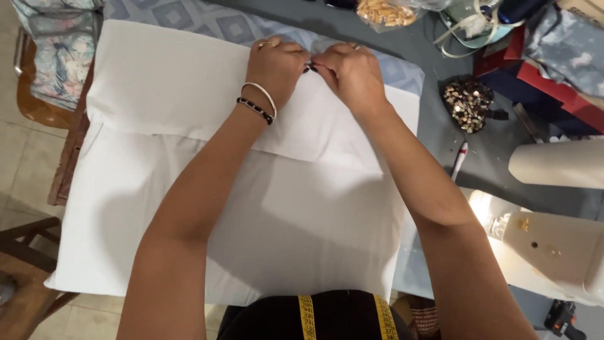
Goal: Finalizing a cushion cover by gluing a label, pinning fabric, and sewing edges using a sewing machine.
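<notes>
A: Pinching at the far edge of the white fabric (pixel 251 208), both hands are meeting at one spot. The left hand (pixel 275 66) and the right hand (pixel 350 72) are closing fingertip to fingertip on something small and dark, a pin or clip perhaps; it is too small to tell.

B: And the fabric itself is lying where?

A: It is spreading across the grey table (pixel 440 135), folded, with the upper layer's edge running left to right just near the wrists, and its near edge is hanging toward the person's body.

B: How is this being done well, in your judgement?

A: By keeping both layers flat and aligned while the fingers are pinching only at the edge, and by letting the forearms press the cloth so it is not sliding.

B: Any containers?

A: At the far edge a clear plastic bag (pixel 385 12) is holding tan, nut-like pieces. To its right a pale green bowl (pixel 481 28) is carrying loose white ribbon. Farther right a heap of gold sequins (pixel 467 104) is lying in no container, with a pen (pixel 458 160) just near it.

B: And at the right?

A: A white sewing machine (pixel 553 252) is standing, its lamp glowing.
</notes>
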